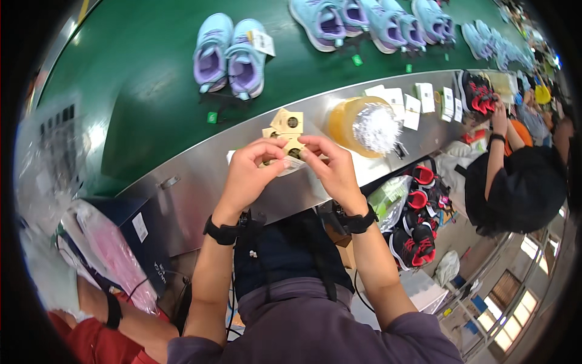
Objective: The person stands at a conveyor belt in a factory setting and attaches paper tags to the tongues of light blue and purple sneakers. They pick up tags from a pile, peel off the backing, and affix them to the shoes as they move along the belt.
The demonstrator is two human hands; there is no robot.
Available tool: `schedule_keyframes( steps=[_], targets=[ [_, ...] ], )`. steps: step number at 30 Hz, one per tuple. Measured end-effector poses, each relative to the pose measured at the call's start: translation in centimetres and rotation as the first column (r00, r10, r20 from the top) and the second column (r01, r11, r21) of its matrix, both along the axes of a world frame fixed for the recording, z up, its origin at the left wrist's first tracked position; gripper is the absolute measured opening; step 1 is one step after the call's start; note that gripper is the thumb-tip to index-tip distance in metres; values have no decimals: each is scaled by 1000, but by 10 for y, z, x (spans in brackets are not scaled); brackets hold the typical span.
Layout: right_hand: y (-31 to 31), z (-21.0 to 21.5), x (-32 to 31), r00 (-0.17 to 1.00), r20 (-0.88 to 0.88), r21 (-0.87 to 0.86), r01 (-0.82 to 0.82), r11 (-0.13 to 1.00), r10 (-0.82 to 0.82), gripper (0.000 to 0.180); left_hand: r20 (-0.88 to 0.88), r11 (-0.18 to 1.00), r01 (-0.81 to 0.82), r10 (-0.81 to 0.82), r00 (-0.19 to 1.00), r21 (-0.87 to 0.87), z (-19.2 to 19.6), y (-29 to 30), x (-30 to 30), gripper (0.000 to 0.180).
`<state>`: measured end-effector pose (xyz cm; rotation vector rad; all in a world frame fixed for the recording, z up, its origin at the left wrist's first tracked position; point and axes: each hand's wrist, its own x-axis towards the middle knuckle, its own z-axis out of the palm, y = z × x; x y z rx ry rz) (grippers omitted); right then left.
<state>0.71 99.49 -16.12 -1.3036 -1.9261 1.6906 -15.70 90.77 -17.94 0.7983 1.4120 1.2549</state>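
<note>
My left hand (pixel 253 173) and my right hand (pixel 333 168) come together over the steel ledge, fingers closed in a pinch. Between their fingertips is a small tan card (pixel 293 147) with a dark round mark. A whitish tag (pixel 292 165) shows just below it; which fingers touch it is hard to make out. Behind my hands, on the ledge, lie more tan cards (pixel 292 122) of the same kind. To the right of my right hand stands a yellowish round tub (pixel 343 126) heaped with white, shredded-looking bits (pixel 377 128).
A green conveyor belt (pixel 157 121) carries pairs of light-blue shoes (pixel 245 57). White card stacks (pixel 425 98) line the steel ledge (pixel 200 162). Black-and-red shoes (pixel 418 236) are piled lower right. Another person (pixel 515 188) works at right; a co-worker's arm (pixel 130 321) is lower left.
</note>
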Motion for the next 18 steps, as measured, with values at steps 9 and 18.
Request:
schedule_keyframes(
  steps=[9,18],
  targets=[
    [-2,23,88,731,-385,61,629,775,-563,10,34,994,-9,5,999,110,36,48,40,19],
    [41,53,89,827,-320,561,559,611,-462,7,-458,798,401,-179,871,450,33,101,114,19]
  ],
)
